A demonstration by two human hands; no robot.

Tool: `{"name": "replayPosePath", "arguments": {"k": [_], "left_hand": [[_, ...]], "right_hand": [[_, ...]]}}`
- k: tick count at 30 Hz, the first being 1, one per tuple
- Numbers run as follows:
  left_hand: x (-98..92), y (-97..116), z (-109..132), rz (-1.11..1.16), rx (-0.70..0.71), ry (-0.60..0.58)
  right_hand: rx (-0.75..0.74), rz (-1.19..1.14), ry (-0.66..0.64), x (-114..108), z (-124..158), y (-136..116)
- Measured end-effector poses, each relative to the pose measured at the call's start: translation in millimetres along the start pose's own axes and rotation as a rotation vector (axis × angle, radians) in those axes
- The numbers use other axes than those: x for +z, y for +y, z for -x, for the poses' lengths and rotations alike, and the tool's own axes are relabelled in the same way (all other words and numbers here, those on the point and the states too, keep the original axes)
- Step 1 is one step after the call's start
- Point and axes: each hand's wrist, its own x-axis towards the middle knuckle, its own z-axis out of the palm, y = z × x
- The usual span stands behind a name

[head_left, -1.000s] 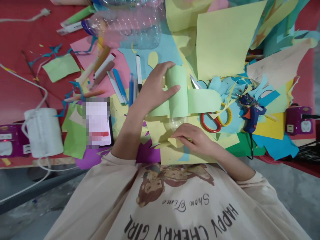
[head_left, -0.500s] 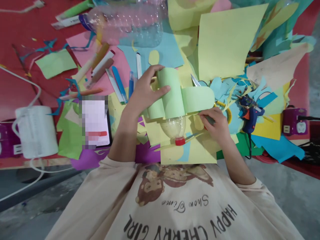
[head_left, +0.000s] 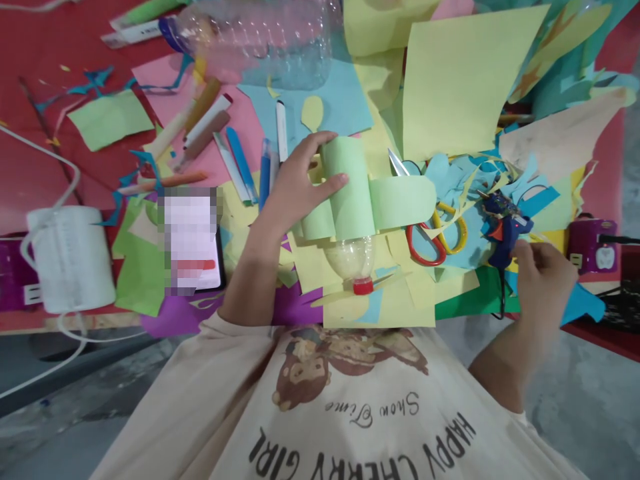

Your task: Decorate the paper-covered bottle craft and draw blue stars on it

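My left hand (head_left: 305,180) is wrapped round a light green paper sleeve (head_left: 350,187) on a clear plastic bottle (head_left: 350,255) with a red cap (head_left: 363,286). Its thumb lies on the front of the sleeve. Rounded green paper flaps stick out on both sides, the right flap (head_left: 403,200) in full view. My right hand (head_left: 547,273) is loosely curled, thumb and forefinger apart, beside the handle of a blue glue gun (head_left: 504,230). I cannot tell whether they touch. Scissors (head_left: 425,247) with red and yellow handles lie partly under the right flap.
A large clear bottle (head_left: 265,43) lies at the back among markers (head_left: 243,163) and coloured paper. Blue paper scraps (head_left: 457,180) are heaped by the scissors. A phone (head_left: 193,240) and a white corded device (head_left: 73,260) are on the left. A purple box (head_left: 593,245) stands far right.
My right hand has left the right flap and moved right to the glue gun. The scissors' handles now show. My left hand stays on the sleeve.
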Motion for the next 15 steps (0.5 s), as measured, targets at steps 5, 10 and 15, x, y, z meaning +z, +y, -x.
{"name": "replayPosePath", "arguments": {"k": [5,10,15], "left_hand": [[-1.4,8,1,-0.125,0.031,0.051],[-0.1,36,18,-0.466,0.198,0.109],[19.7,43,47,-0.542,0.393,0.029]], "right_hand": [[0.251,0.15,-0.147,-3,-10,19],[0.324,-0.037,-0.028,24,-19,18],[0.368,-0.131,-0.05,20,-13,5]]}}
